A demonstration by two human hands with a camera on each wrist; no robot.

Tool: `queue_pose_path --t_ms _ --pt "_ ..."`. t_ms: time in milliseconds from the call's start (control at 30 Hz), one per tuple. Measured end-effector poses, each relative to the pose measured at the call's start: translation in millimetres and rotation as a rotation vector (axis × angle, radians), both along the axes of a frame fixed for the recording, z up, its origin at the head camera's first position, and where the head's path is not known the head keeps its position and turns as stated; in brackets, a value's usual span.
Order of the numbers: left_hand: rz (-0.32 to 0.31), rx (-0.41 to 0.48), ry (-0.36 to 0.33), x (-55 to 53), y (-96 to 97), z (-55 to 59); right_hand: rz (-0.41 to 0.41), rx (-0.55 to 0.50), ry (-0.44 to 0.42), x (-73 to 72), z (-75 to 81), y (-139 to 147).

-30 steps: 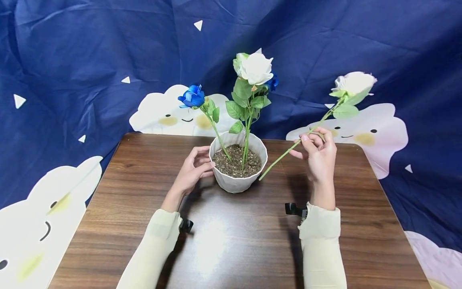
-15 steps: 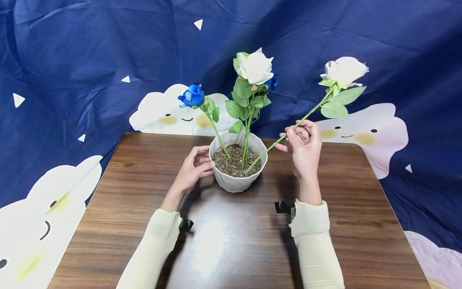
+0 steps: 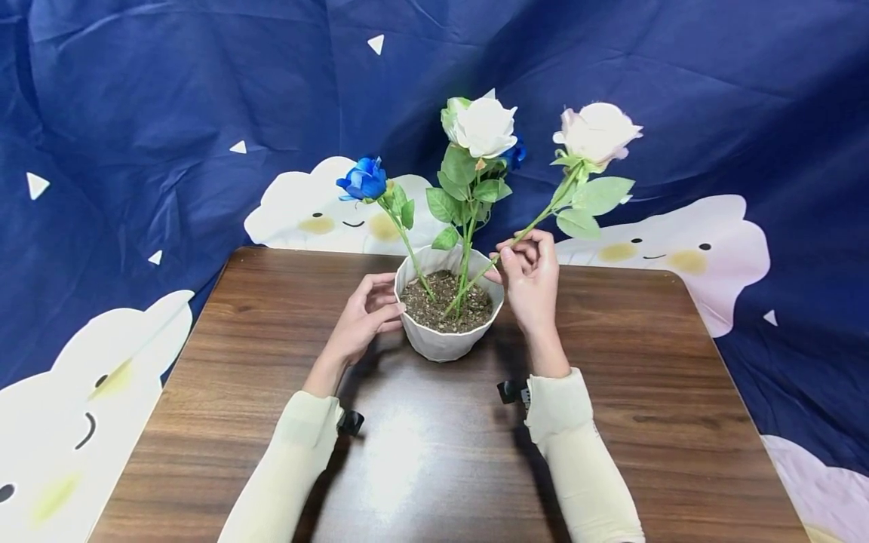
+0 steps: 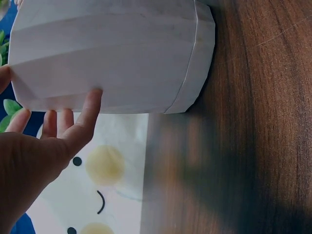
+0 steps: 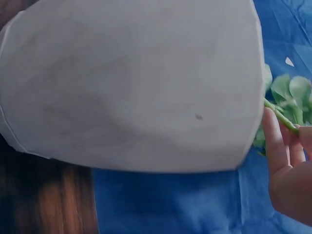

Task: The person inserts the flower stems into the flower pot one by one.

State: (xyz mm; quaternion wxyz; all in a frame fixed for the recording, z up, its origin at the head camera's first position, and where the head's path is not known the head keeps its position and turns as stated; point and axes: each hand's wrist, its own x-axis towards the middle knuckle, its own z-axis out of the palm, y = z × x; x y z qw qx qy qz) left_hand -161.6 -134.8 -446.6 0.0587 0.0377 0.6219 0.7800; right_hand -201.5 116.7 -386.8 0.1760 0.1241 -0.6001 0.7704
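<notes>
A white faceted flower pot [image 3: 443, 345] filled with soil [image 3: 426, 305] stands on the table. My left hand [image 3: 363, 317] touches its left side, with the thumb near the rim and fingertips on the outer wall [image 4: 112, 68]. My right hand [image 3: 532, 283] pinches the green stem [image 5: 282, 117] of a pale white rose [image 3: 600, 136] at the pot's right rim. That stem slants into the pot, its lower end at the soil among the other stems. A white rose [image 3: 485, 128] stands upright in the middle, with a blue rose [image 3: 363, 179] leaning left and another blue flower [image 3: 514, 152] partly hidden behind.
The brown wooden table [image 3: 271, 317] ends just behind the pot. A dark blue cloth [image 3: 224, 75] with printed smiling clouds [image 3: 339, 211] hangs behind it. Black wrist cameras [image 3: 351, 424] stick out from both pale sleeves [image 3: 292, 460].
My right hand has moved left with the white rose, bringing the stem's lower end from beside the pot to over the rim and down at the soil. The left hand stays put.
</notes>
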Motion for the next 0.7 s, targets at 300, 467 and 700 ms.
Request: queue_pose_path --t_ms 300,467,700 --pt "0.000 0.006 -0.004 -1.0 -0.9 -1.0 0.014 0.083 0.012 -2.7 -2.5 -13.3" --pt "0.000 0.006 -0.002 -0.8 -1.0 -1.0 0.007 0.150 0.020 -4.7 3.1 -18.0" --pt "-0.002 0.001 -0.002 -0.2 -0.6 -1.5 0.017 0.239 0.033 -6.1 3.6 -25.9"
